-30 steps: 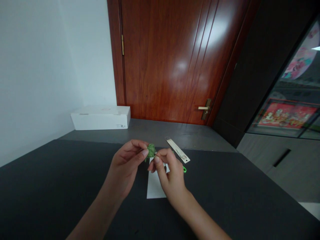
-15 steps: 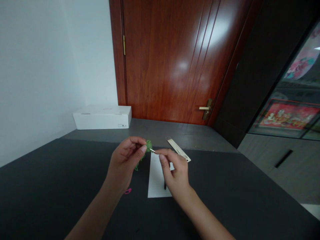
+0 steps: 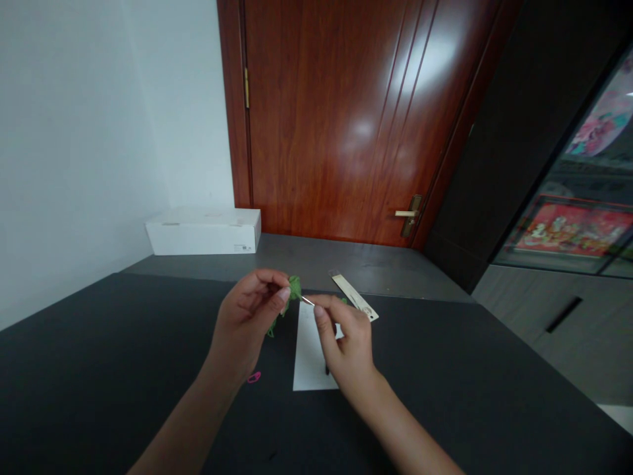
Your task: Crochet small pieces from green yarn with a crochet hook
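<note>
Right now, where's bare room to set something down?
Bare black tabletop left of the left hand, and right of the right hand. Grey ledge between white box and ruler is also bare. Crowded: between the hands, around the green tuft. A pink clip sits by the left wrist.

legible text: none | white cardboard box (image 3: 202,232): small label (image 3: 242,248), too small to read; cream strip (image 3: 355,298): dark marks, unreadable

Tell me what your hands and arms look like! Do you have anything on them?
The left hand and the right hand are bare, with no gloves, rings or bracelets in sight. The fingers are slim, with short, rounded nails. The left forearm and the right forearm are bare too, with no sleeve or watch in view.
</note>
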The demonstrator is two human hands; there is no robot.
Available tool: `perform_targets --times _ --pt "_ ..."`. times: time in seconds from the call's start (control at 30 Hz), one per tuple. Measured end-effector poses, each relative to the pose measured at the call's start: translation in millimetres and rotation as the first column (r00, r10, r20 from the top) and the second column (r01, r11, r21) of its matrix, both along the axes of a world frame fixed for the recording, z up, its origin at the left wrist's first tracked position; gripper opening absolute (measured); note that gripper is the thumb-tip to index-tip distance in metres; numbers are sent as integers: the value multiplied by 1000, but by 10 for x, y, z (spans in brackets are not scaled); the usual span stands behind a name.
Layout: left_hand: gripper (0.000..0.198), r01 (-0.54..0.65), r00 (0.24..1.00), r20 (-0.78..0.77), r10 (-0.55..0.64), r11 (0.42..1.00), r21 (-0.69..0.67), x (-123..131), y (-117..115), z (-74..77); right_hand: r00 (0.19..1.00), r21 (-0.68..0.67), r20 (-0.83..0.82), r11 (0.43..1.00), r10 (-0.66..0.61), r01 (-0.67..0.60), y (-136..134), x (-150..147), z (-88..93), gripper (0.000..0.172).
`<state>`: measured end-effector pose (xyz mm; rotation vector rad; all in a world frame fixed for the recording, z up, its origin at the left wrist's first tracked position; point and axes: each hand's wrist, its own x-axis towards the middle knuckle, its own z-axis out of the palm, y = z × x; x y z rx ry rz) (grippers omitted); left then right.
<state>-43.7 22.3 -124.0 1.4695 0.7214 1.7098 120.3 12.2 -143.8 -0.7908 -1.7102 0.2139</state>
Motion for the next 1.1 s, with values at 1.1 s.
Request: perform_targets --times 1.1 --pt "10 -93 990 -96 100 992 82 -3 -17 17 999 53 33 998 -38 36 -29 -16 2 27"
